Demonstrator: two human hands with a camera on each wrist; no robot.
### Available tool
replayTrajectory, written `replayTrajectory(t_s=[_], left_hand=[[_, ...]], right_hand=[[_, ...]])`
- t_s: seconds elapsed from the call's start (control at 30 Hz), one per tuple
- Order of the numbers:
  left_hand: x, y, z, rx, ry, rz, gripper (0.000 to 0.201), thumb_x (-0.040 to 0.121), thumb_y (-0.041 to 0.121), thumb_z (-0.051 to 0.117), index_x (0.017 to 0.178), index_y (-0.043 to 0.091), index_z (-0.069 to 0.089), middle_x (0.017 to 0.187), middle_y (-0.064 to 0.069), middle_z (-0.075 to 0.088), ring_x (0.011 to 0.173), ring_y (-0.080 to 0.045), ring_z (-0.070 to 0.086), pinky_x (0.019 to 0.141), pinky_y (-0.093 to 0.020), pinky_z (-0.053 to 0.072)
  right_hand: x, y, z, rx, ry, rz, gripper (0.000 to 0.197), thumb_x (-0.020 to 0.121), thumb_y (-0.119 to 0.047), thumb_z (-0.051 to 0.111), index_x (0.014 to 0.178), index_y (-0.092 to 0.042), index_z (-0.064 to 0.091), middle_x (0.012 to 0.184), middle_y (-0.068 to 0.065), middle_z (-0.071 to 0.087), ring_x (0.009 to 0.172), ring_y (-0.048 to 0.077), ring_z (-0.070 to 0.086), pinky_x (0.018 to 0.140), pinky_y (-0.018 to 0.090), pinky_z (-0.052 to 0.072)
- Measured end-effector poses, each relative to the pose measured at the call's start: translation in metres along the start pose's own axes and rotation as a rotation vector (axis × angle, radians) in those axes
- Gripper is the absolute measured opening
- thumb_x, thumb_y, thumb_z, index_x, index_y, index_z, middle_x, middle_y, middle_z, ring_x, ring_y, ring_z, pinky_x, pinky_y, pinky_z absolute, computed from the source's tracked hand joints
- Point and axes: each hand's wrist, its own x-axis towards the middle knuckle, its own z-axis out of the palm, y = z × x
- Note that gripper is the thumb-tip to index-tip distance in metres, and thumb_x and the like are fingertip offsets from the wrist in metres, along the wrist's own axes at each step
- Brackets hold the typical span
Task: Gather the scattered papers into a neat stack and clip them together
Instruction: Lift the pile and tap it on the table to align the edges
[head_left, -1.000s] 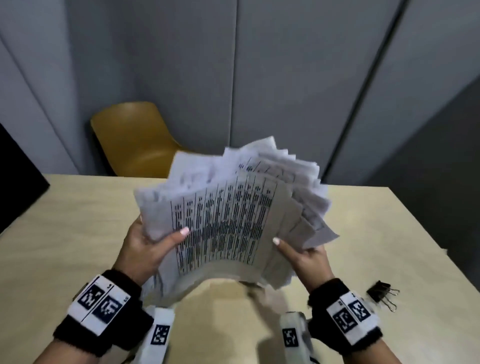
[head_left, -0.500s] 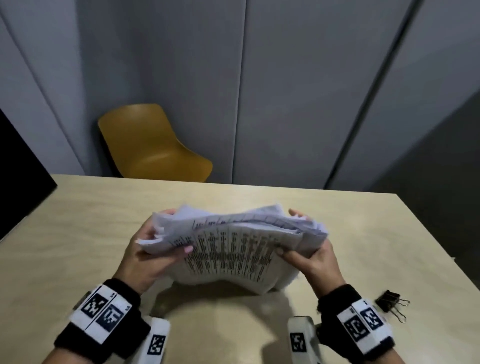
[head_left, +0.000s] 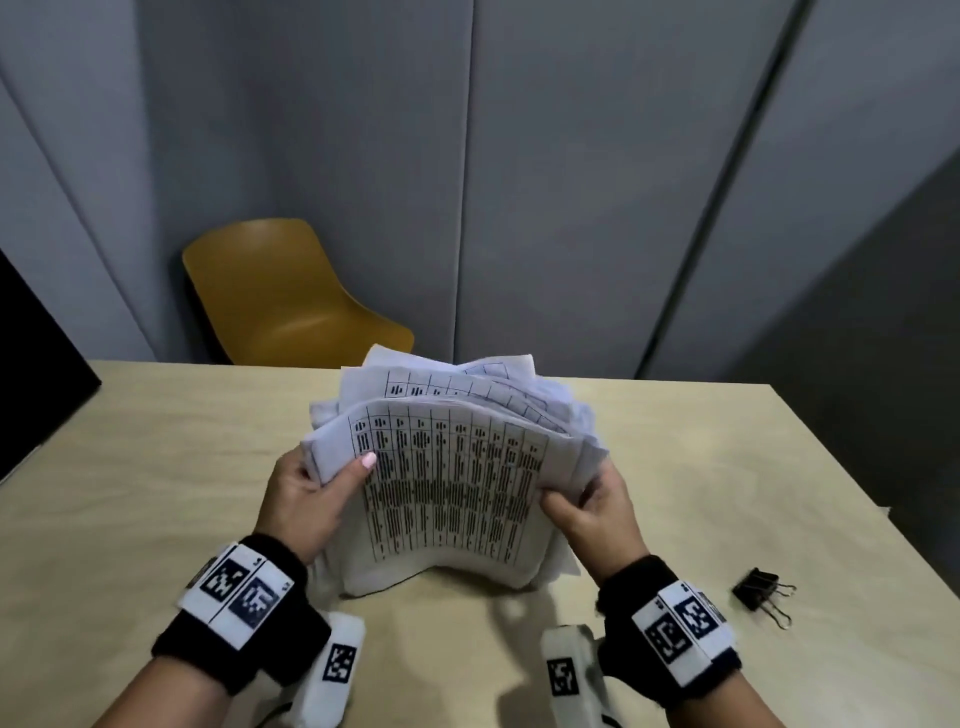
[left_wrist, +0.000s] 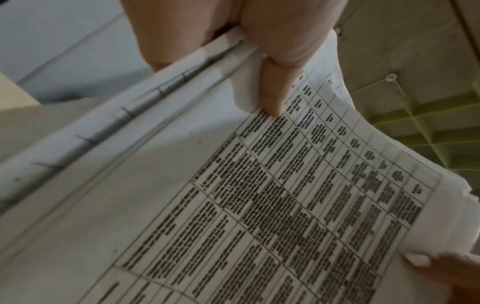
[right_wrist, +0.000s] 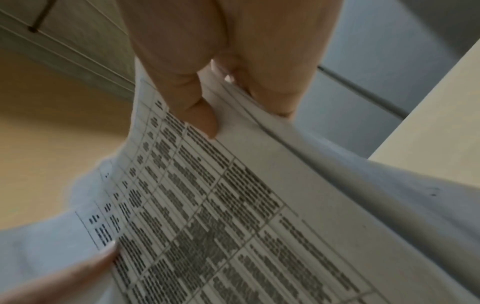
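Note:
A thick bundle of white papers (head_left: 447, 488) printed with tables stands on its lower edge on the beige table (head_left: 156, 467), bowed toward me. My left hand (head_left: 311, 488) grips its left side, thumb on the front sheet. My right hand (head_left: 587, 499) grips the right side. The tops of the sheets are uneven and fan apart. In the left wrist view my thumb (left_wrist: 275, 90) presses the papers (left_wrist: 259, 205); in the right wrist view the right thumb (right_wrist: 200, 115) pinches the papers (right_wrist: 233, 205). A black binder clip (head_left: 759, 596) lies on the table to the right of my right wrist.
A mustard-yellow chair (head_left: 275, 296) stands behind the table's far edge. Grey wall panels (head_left: 571, 182) rise behind it. A black object (head_left: 36, 358) sits at the table's left edge. The table's right edge runs close to the clip.
The bundle dropped and tilted flat half a second ago, and now stands upright again on the table. Both hands kept their grip throughout.

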Motion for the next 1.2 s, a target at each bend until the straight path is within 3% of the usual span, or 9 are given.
replayTrajectory(t_s=[0.13, 0.33, 0.43, 0.53, 0.67, 0.77, 1.0, 1.1, 1.2], left_hand=[[0.004, 0.001, -0.009, -0.027, -0.037, -0.06, 0.02, 0.08, 0.002, 0.065, 0.083, 0.021, 0.066, 0.077, 0.004, 0.074, 0.08, -0.01, 0.067, 0.069, -0.021, 0.056], [0.0, 0.005, -0.013, -0.006, -0.072, -0.076, 0.021, 0.078, -0.001, 0.066, 0.082, 0.02, 0.064, 0.067, 0.021, 0.072, 0.065, 0.005, 0.066, 0.054, -0.008, 0.05], [-0.001, 0.01, -0.014, -0.003, -0.066, -0.083, 0.021, 0.077, -0.001, 0.067, 0.083, 0.019, 0.063, 0.072, 0.006, 0.073, 0.074, -0.003, 0.067, 0.057, -0.016, 0.053], [0.0, 0.013, -0.014, 0.0, -0.057, -0.092, 0.02, 0.076, 0.001, 0.068, 0.084, 0.018, 0.063, 0.089, -0.006, 0.067, 0.087, -0.019, 0.062, 0.065, -0.026, 0.048], [0.002, 0.013, -0.016, 0.021, -0.078, -0.124, 0.02, 0.076, 0.004, 0.07, 0.092, 0.013, 0.064, 0.096, -0.009, 0.068, 0.093, -0.021, 0.063, 0.07, -0.031, 0.051], [0.005, 0.012, -0.017, 0.046, -0.09, -0.14, 0.03, 0.074, 0.009, 0.072, 0.102, 0.008, 0.064, 0.099, -0.009, 0.07, 0.095, -0.022, 0.065, 0.075, -0.034, 0.054], [0.011, 0.012, -0.02, 0.159, -0.13, -0.105, 0.033, 0.07, 0.018, 0.076, 0.102, 0.01, 0.068, 0.099, -0.009, 0.072, 0.096, -0.024, 0.067, 0.085, -0.044, 0.054], [0.011, 0.013, -0.02, 0.148, -0.153, -0.081, 0.033, 0.068, 0.016, 0.08, 0.099, 0.011, 0.069, 0.095, -0.004, 0.074, 0.091, -0.019, 0.069, 0.079, -0.032, 0.057], [0.009, 0.014, -0.016, 0.102, -0.188, -0.06, 0.045, 0.05, 0.032, 0.083, 0.09, 0.015, 0.071, 0.088, 0.005, 0.076, 0.082, -0.008, 0.071, 0.07, -0.018, 0.057]], right_hand=[[-0.005, 0.01, -0.019, 0.034, 0.143, -0.026, 0.033, 0.076, 0.016, 0.06, 0.089, -0.015, 0.057, 0.079, -0.004, 0.066, 0.073, 0.003, 0.059, 0.07, 0.016, 0.05], [-0.012, 0.018, -0.028, 0.09, 0.306, 0.029, 0.028, 0.078, 0.006, 0.064, 0.067, -0.018, 0.072, 0.065, -0.009, 0.072, 0.064, 0.001, 0.063, 0.068, 0.016, 0.054], [-0.01, 0.011, -0.03, 0.133, 0.335, -0.002, 0.007, 0.066, -0.032, 0.078, 0.069, -0.026, 0.077, 0.069, -0.011, 0.074, 0.067, 0.0, 0.065, 0.07, 0.016, 0.056], [-0.004, -0.002, -0.035, 0.141, 0.358, -0.065, 0.046, 0.046, -0.064, 0.079, 0.075, -0.028, 0.077, 0.075, -0.01, 0.075, 0.074, 0.004, 0.066, 0.076, 0.019, 0.056], [0.01, -0.038, -0.035, 0.085, 0.361, -0.261, 0.008, 0.081, -0.029, 0.067, 0.075, -0.03, 0.073, 0.075, -0.015, 0.073, 0.072, -0.001, 0.064, 0.073, 0.015, 0.053], [0.017, -0.054, -0.031, -0.077, 0.242, -0.339, 0.045, 0.087, 0.007, 0.055, 0.075, -0.033, 0.072, 0.075, -0.018, 0.071, 0.073, -0.003, 0.063, 0.073, 0.011, 0.049], [0.03, -0.111, -0.016, -0.349, 0.146, -0.529, 0.037, 0.084, 0.007, 0.046, 0.083, -0.026, 0.063, 0.081, -0.022, 0.067, 0.077, 0.0, 0.063, 0.073, 0.015, 0.049], [0.034, -0.139, 0.01, -0.611, -0.025, -0.591, 0.031, 0.082, 0.0, 0.046, 0.086, -0.022, 0.068, 0.078, -0.01, 0.068, 0.07, 0.011, 0.063, 0.067, 0.031, 0.054], [0.037, -0.135, 0.047, -0.849, -0.226, -0.645, 0.025, 0.078, -0.004, 0.05, 0.087, -0.017, 0.07, 0.077, -0.005, 0.07, 0.07, 0.017, 0.065, 0.064, 0.033, 0.054]])
